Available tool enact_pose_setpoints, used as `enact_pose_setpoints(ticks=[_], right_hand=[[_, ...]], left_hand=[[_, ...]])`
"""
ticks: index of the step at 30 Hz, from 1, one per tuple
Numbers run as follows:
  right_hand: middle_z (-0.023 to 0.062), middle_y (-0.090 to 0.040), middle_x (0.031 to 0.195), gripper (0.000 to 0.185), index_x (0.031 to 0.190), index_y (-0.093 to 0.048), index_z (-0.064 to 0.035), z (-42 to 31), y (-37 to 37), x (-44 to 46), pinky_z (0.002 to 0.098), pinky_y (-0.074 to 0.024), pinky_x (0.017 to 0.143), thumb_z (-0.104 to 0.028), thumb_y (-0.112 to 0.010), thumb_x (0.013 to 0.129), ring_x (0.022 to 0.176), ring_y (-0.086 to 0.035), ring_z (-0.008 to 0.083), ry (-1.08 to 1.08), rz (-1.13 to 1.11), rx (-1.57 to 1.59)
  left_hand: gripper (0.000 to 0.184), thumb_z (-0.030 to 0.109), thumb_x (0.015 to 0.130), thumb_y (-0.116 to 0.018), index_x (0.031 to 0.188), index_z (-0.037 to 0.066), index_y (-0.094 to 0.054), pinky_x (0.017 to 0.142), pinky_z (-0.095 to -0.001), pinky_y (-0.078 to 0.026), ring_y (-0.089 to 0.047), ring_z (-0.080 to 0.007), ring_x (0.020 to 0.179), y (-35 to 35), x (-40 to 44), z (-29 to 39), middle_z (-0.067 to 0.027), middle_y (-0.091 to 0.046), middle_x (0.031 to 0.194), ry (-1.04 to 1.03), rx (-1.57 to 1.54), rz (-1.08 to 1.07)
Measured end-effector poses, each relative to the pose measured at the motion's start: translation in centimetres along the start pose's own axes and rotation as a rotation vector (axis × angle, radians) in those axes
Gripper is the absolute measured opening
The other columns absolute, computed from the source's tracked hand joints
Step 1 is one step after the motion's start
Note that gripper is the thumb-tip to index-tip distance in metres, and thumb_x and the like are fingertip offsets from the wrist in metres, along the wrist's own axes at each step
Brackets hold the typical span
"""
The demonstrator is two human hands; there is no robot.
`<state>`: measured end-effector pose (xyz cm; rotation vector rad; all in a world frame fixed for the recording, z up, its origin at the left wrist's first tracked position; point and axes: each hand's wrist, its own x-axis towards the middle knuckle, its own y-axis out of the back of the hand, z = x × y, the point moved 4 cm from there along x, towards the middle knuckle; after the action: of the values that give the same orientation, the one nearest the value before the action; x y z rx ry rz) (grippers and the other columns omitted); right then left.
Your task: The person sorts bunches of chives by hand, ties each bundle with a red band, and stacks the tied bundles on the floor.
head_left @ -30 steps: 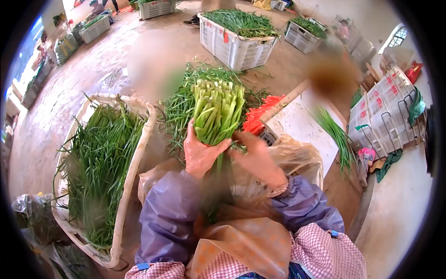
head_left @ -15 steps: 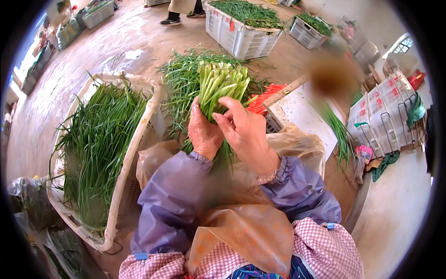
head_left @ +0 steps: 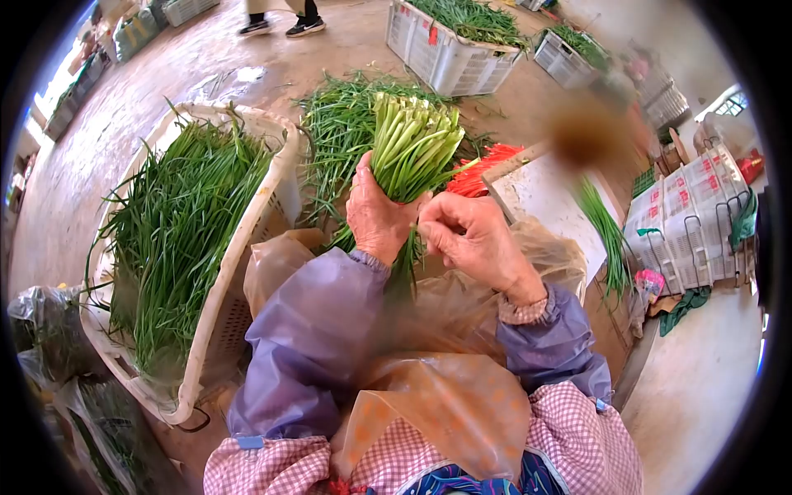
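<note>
My left hand (head_left: 379, 210) is wrapped round a bunch of garlic chives (head_left: 417, 144), its pale cut ends pointing up and away from me and its green leaves hanging below. Just right of the bunch, beside my left fingers, my right hand (head_left: 474, 239) is closed with thumb and fingers pinched together. Whether anything thin is between those fingertips is hidden. Beyond the bunch, a loose heap of chives (head_left: 330, 124) lies on the floor. A white crate (head_left: 247, 247) full of long green chives stands to my left.
Red strips (head_left: 487, 169) lie beside a white board (head_left: 536, 186), with a small chive bundle (head_left: 606, 239) on its right edge. Filled crates (head_left: 450, 70) stand farther back, and stacked crates (head_left: 685, 219) at right. A person's feet (head_left: 305, 26) show at the top.
My right hand has left the stalks and moved down and right, its fingers now drawn together. The left hand keeps its hold. The view has shifted slightly, and the person's feet have stepped.
</note>
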<state>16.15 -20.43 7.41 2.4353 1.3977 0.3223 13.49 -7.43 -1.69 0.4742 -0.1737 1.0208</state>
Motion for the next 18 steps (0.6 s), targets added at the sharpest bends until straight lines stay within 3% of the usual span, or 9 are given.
enact_pose_setpoints(ticks=[1,3,5,7,8,13,14,18], right_hand=[[-0.0013,-0.057,0.064,0.007,0.085,-0.058,-0.0029,0.1,0.5,-0.1,0.0194,-0.0443,0.05,-0.006,-0.057,0.09,0.054,-0.052,0.004,0.036,0.062,-0.069],[-0.001,-0.059,0.067,0.004,0.089,-0.059,-0.0027,-2.0,-0.1,-1.7,0.0203,-0.0445,0.05,-0.006,-0.058,0.09,0.056,-0.054,0.0046,-0.194,-0.565,0.115],[0.0003,-0.061,0.071,0.005,0.091,-0.06,-0.0022,-1.2,0.2,-2.0,0.021,-0.0449,0.051,-0.005,-0.056,0.089,0.059,-0.056,0.0057,-0.089,-0.596,0.252],[0.0019,-0.062,0.074,0.007,0.092,-0.062,-0.0008,1.3,2.4,-0.4,0.0213,-0.046,0.053,-0.005,-0.057,0.089,0.061,-0.058,0.0066,0.297,0.087,-0.286],[0.0019,-0.062,0.074,0.007,0.092,-0.062,-0.0008,2.1,2.3,-0.6,0.0213,-0.046,0.053,-0.005,-0.057,0.089,0.061,-0.058,0.0066,0.298,0.095,-0.283],[0.0059,-0.065,0.076,0.013,0.098,-0.063,0.0002,2.5,1.2,-1.3,0.0233,-0.0469,0.055,-0.003,-0.063,0.085,0.061,-0.058,0.0082,-0.01,0.334,0.105],[0.0062,-0.064,0.075,0.013,0.097,-0.063,0.0005,1.2,1.2,-0.7,0.0231,-0.0471,0.055,-0.004,-0.064,0.085,0.061,-0.058,0.0078,0.065,0.429,-0.181],[0.0058,-0.064,0.072,0.014,0.094,-0.061,0.0022,1.0,1.0,0.6,0.0232,-0.0472,0.055,-0.005,-0.067,0.083,0.06,-0.057,0.008,0.177,0.619,-0.258]], left_hand=[[0.089,0.03,0.057,-0.085,0.129,0.005,-0.039,0.084,-0.045,-0.047,-0.057,-0.0364,0.1,0.0,0.0,0.1,-0.0165,-0.058,0.112,-0.007,0.002,-0.004],[0.088,0.03,0.057,-0.085,0.128,0.005,-0.04,0.084,-0.0446,-0.047,-0.057,-0.0363,0.1,0.1,0.0,0.3,-0.0167,-0.058,0.112,-0.024,-0.011,-0.055],[0.089,0.029,0.056,-0.086,0.128,0.004,-0.04,0.085,-0.043,-0.047,-0.058,-0.0355,0.1,0.1,0.0,0.3,-0.0168,-0.058,0.111,-0.029,-0.032,-0.059],[0.089,0.029,0.056,-0.086,0.128,0.003,-0.04,0.085,-0.0408,-0.048,-0.058,-0.0345,0.101,0.0,-0.2,0.2,-0.0172,-0.059,0.11,-0.099,-0.026,-0.022],[0.09,0.028,0.055,-0.086,0.127,0.003,-0.04,0.085,-0.0395,-0.048,-0.058,-0.0339,0.101,-0.1,0.1,0.3,-0.0174,-0.059,0.11,0.061,-0.141,-0.109],[0.088,0.028,0.056,-0.087,0.127,0.003,-0.041,0.083,-0.0402,-0.049,-0.06,-0.0343,0.099,-0.4,-0.5,0.1,-0.0186,-0.061,0.109,0.071,-0.156,-0.159],[0.087,0.028,0.056,-0.087,0.126,0.003,-0.041,0.083,-0.04,-0.049,-0.061,-0.0341,0.099,-0.6,-0.4,0.2,-0.0186,-0.062,0.108,0.066,-0.203,-0.157],[0.084,0.03,0.058,-0.087,0.125,0.003,-0.043,0.082,-0.0393,-0.05,-0.062,-0.0329,0.098,-0.8,-0.4,0.3,-0.0175,-0.062,0.108,0.047,-0.296,-0.16]])
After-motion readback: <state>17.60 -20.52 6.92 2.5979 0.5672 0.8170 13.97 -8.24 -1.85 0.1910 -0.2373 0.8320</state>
